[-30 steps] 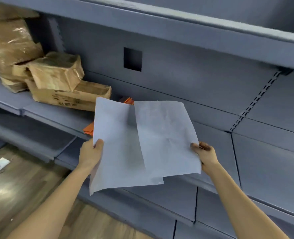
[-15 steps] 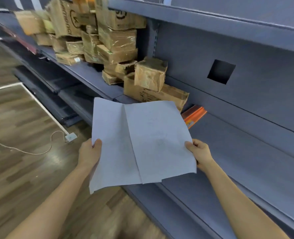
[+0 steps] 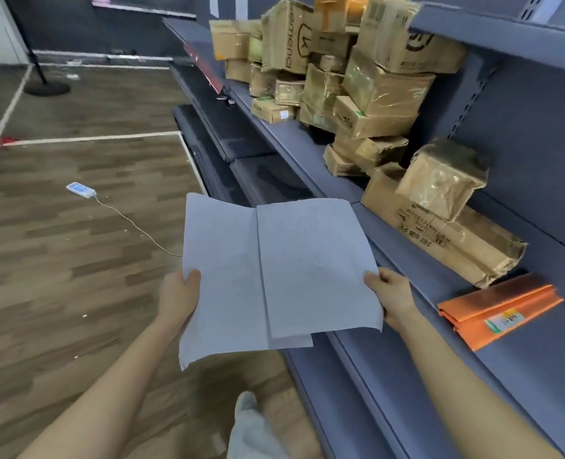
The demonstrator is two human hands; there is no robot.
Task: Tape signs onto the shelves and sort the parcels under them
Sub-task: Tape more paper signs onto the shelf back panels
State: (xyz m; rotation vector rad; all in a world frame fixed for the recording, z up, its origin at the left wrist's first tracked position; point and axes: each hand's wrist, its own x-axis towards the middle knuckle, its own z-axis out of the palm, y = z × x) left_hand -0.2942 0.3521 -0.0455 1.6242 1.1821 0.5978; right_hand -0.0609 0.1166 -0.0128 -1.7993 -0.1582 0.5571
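My left hand (image 3: 178, 294) and right hand (image 3: 392, 293) each grasp a white paper sheet (image 3: 221, 276), overlapping, just beside the grey shelf (image 3: 423, 270) of parcels (image 3: 367, 91).

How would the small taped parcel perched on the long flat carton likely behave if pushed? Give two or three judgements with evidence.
The small taped parcel sits tilted on the long flat carton, so a push would probably topple it. Its glossy tape suggests it may slide easily. Its crumpled corners hint at soft cardboard that dents.
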